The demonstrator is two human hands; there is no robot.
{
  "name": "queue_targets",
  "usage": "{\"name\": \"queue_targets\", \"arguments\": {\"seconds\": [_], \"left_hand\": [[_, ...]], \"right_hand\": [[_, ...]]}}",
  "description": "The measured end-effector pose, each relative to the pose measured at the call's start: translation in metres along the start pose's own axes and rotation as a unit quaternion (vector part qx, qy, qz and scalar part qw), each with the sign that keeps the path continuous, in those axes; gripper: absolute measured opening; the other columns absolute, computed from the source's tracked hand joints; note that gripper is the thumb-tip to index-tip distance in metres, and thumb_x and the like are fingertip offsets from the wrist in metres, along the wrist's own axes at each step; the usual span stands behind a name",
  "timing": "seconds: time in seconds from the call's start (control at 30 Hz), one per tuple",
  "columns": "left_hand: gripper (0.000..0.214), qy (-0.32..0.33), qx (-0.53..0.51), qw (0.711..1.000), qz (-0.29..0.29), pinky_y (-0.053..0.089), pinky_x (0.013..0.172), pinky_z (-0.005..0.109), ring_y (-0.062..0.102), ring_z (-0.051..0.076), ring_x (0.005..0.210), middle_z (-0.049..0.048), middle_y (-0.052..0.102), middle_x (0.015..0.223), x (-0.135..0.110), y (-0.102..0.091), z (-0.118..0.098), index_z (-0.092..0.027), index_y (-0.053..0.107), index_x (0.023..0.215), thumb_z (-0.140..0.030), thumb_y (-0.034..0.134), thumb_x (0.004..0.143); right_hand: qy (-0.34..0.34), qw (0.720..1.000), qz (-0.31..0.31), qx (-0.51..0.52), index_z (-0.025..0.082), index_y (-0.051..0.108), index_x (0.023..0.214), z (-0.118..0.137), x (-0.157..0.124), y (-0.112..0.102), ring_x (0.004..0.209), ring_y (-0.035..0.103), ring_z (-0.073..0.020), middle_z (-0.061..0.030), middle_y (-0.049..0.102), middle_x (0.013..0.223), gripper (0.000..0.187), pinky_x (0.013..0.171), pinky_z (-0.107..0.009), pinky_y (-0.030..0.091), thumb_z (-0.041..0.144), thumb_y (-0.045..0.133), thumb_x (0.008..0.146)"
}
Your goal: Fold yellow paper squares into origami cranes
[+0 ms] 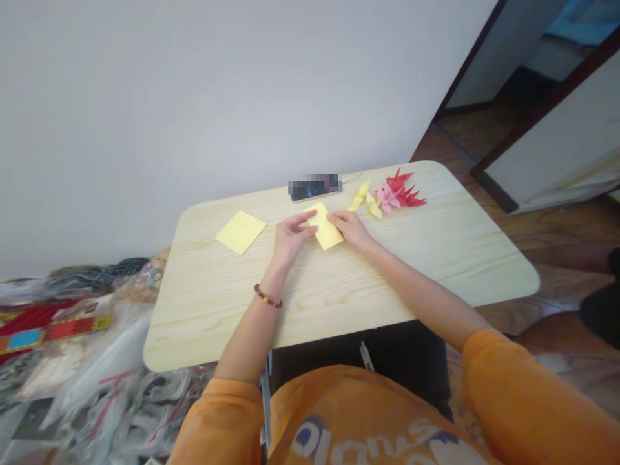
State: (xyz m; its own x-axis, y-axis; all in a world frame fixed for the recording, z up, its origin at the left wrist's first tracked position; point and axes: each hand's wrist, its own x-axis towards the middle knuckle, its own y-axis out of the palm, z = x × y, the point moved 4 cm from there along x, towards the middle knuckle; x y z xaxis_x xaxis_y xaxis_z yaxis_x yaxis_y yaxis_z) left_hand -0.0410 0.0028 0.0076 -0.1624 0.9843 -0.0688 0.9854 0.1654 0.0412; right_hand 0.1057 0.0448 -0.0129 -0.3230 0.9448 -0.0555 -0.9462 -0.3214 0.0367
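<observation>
Between my two hands is a folded sheet of yellow origami paper [325,231], narrow and slightly tilted, held just over the table. My left hand [292,234] pinches its left edge, thumb and index finger lying on the paper. On the opposite edge, the fingers of my right hand [349,227] are closed with the thumb on top. A flat stack or square of yellow paper [241,232] lies on the table to the left. Right of my hands sit yellow folded paper cranes [367,199], a pink one [388,197] and red ones [405,190].
The pale wood-grain table [203,303] stands against a white wall. A phone [316,187] with a cable leans at its back edge. Plastic bags and wrapped goods [121,387] pile up on the floor at left. A doorway opens at right, and part of another person's leg [566,329] shows.
</observation>
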Motion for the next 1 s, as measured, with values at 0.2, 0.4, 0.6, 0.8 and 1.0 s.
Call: {"name": "queue_targets", "arguments": {"seconds": [0.2, 0.4, 0.6, 0.8, 1.0], "left_hand": [[0.052, -0.009, -0.021, 1.000, 0.009, 0.053, 0.069, 0.030, 0.065, 0.017, 0.060, 0.0041, 0.071, 0.065, -0.001, 0.001, -0.001, -0.013, 0.072, 0.106, -0.024, 0.079, 0.056], [0.055, 0.002, -0.035, 0.999, -0.035, 0.052, 0.069, 0.027, 0.065, 0.014, 0.062, 0.0057, 0.073, 0.071, 0.006, -0.007, 0.005, -0.012, 0.070, 0.109, -0.020, 0.079, 0.055], [0.056, 0.013, -0.051, 0.996, -0.071, 0.052, 0.068, 0.026, 0.065, 0.014, 0.063, 0.0070, 0.074, 0.078, 0.011, -0.016, 0.006, -0.012, 0.070, 0.109, -0.019, 0.078, 0.054], [0.054, 0.028, -0.046, 0.995, -0.084, 0.052, 0.068, 0.026, 0.064, 0.013, 0.065, 0.0065, 0.074, 0.080, 0.012, -0.016, 0.008, -0.013, 0.070, 0.109, -0.021, 0.077, 0.056], [0.055, 0.051, -0.018, 0.997, -0.047, 0.051, 0.064, 0.024, 0.063, 0.012, 0.063, 0.0087, 0.072, 0.095, 0.011, -0.007, 0.012, -0.015, 0.068, 0.112, -0.024, 0.076, 0.059]], "right_hand": [[-0.023, 0.993, -0.014, -0.112, 0.016, 0.056, 0.057, 0.001, -0.002, -0.003, 0.053, 0.039, -0.0096, 0.0019, 0.048, 0.052, 0.047, 0.048, -0.024, 0.023, 0.059, 0.056, 0.075], [-0.049, 0.989, 0.020, -0.135, 0.017, 0.047, 0.058, 0.003, 0.000, 0.000, 0.049, 0.035, -0.0080, 0.0050, 0.040, 0.049, 0.039, 0.049, -0.024, 0.022, 0.047, 0.051, 0.082], [-0.078, 0.979, -0.002, -0.186, 0.018, 0.040, 0.053, 0.006, 0.002, 0.002, 0.049, 0.033, -0.0071, 0.0058, 0.036, 0.048, 0.038, 0.052, -0.024, 0.023, 0.034, 0.047, 0.087], [-0.052, 0.988, 0.002, -0.146, 0.018, 0.044, 0.055, 0.002, 0.000, 0.000, 0.044, 0.035, -0.0072, 0.0052, 0.039, 0.046, 0.045, 0.047, -0.024, 0.025, 0.052, 0.049, 0.084], [-0.054, 0.998, -0.003, -0.019, 0.019, 0.050, 0.072, 0.000, 0.003, 0.001, 0.056, 0.047, -0.0103, 0.0029, 0.051, 0.062, 0.029, 0.048, -0.022, 0.034, 0.047, 0.057, 0.074]]}}
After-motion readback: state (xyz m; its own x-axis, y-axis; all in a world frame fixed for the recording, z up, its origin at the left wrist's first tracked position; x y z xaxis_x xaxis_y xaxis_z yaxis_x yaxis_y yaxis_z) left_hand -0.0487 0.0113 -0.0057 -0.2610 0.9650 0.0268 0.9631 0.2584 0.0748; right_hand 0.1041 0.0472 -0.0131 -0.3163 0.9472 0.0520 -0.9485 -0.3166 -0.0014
